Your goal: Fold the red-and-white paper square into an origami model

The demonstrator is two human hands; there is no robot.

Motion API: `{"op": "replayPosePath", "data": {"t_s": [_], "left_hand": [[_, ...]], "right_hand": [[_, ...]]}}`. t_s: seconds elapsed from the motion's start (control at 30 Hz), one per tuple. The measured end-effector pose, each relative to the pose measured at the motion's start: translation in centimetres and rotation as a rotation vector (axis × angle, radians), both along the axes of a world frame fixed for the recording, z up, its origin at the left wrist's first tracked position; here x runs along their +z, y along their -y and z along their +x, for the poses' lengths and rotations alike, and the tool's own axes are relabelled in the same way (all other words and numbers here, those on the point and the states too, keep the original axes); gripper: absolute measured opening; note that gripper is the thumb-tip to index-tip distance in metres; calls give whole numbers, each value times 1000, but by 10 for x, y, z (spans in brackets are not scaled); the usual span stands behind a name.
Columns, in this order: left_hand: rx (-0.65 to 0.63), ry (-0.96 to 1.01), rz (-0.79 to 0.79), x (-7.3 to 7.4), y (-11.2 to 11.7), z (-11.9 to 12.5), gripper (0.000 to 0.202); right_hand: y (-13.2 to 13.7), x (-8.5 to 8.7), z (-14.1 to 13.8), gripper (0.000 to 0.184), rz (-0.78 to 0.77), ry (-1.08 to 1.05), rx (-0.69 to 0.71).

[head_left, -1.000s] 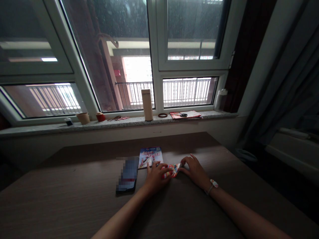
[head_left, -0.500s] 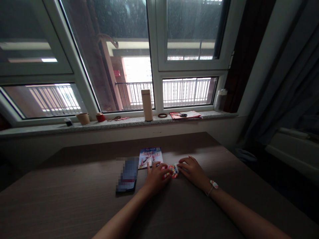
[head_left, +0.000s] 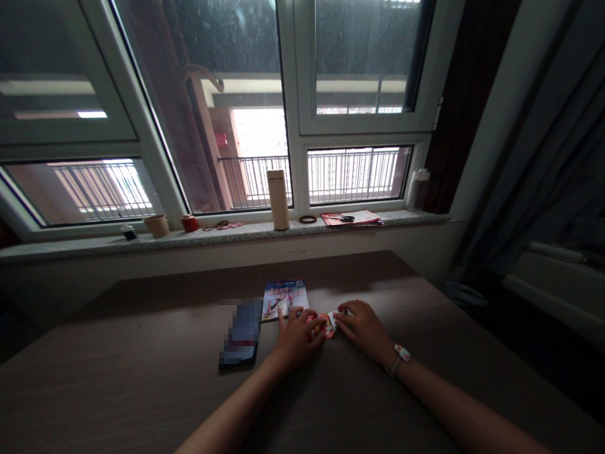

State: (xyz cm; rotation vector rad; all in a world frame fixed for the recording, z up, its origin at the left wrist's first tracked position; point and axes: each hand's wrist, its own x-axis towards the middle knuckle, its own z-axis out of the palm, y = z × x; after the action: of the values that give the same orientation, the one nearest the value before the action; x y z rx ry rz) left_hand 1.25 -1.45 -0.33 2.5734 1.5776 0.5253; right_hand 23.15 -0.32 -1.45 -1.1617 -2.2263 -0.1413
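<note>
1. Since a second ago, the lifted corner of the patterned paper [head_left: 328, 333] has folded inward, showing a white flap [head_left: 331, 321]
2. It lies on the table [head_left: 142, 378] between both hands
3. Left hand [head_left: 297, 337]: fingers spread, covering its left part; right hand [head_left: 362, 326]: bent fingertips at the flap; cannot tell whether either grips
4. Booklet [head_left: 285, 295] just beyond left fingers, phone [head_left: 243, 334] beside
</note>
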Motion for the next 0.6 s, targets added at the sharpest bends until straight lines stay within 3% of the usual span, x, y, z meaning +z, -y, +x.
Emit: {"op": "replayPosePath", "data": {"t_s": [0.27, 0.6], "left_hand": [[-1, 17, 52, -3, -5, 3, 24], [9, 0, 0, -5, -7, 3, 35]], "right_hand": [[3, 2, -6, 20, -33, 6, -48], [2, -2, -6, 21, -57, -6, -66]]}}
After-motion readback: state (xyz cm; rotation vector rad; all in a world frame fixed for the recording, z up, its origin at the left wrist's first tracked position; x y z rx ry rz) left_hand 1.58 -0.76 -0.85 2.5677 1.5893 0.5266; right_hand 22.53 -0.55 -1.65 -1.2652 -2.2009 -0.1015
